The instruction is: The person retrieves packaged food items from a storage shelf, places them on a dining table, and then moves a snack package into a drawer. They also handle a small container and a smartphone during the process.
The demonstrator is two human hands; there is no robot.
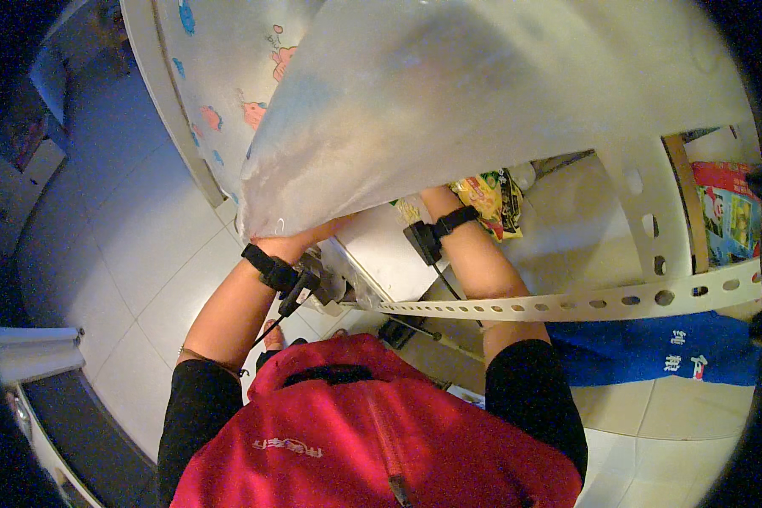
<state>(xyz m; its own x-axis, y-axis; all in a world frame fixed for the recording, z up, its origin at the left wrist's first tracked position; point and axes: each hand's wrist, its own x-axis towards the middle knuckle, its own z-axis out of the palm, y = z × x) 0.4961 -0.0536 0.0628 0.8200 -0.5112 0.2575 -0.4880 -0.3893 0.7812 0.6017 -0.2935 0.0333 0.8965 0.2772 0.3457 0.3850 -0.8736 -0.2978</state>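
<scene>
A translucent plastic sheet hangs across the shelving before me and covers most of both hands. My left hand reaches under its lower left corner; the fingers are hidden. The wrist of my right hand passes beneath the lower edge, and its fingers are out of sight too. Between my arms lies a white box or board with a flat top. Beside my right wrist is a yellow and black printed food packet. What either hand holds cannot be made out.
A perforated white metal shelf rail runs under my right forearm, joining an upright. A blue bag with writing is at right, below a colourful printed package. A cartoon-patterned curtain or sheet hangs behind. Tiled floor lies left.
</scene>
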